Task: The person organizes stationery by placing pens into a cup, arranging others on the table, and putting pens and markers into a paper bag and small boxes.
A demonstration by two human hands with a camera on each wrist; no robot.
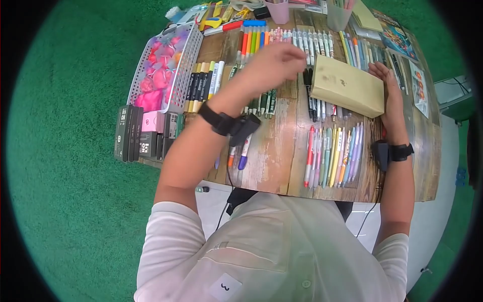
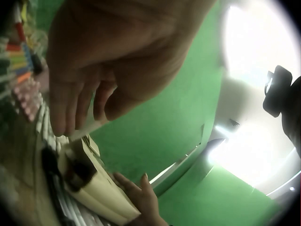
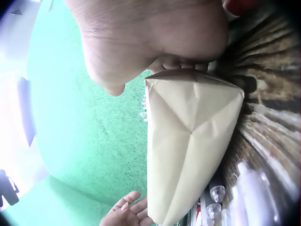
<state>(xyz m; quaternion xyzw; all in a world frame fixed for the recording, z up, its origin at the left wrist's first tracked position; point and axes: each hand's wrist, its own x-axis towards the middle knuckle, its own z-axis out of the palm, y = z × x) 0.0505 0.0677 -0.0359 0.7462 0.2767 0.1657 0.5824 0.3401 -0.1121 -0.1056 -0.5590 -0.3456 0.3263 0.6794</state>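
A pale yellow paper bag [image 1: 347, 86] lies on its side over rows of pens. Its mouth, dark inside, shows in the left wrist view, where the bag [image 2: 106, 190] points up toward my left hand [image 2: 117, 52]. In the head view that left hand [image 1: 274, 61] hovers just off the bag's left end, fingers loosely bent, with no pen visible in them. My right hand [image 1: 393, 103] stands along the bag's right end, fingers extended. In the right wrist view the folded base of the bag [image 3: 193, 132] faces that palm, and the right hand's [image 3: 155, 37] fingertips are partly hidden behind it.
Pastel pens [image 1: 332, 156] lie in a row before the bag. Coloured markers [image 1: 254, 40] and white pens [image 1: 312, 43] line the back. Left are dual-tip markers [image 1: 201, 83], a white basket [image 1: 188, 70] of pink items and dark boxes [image 1: 130, 133]. Cups [image 1: 339, 15] stand behind.
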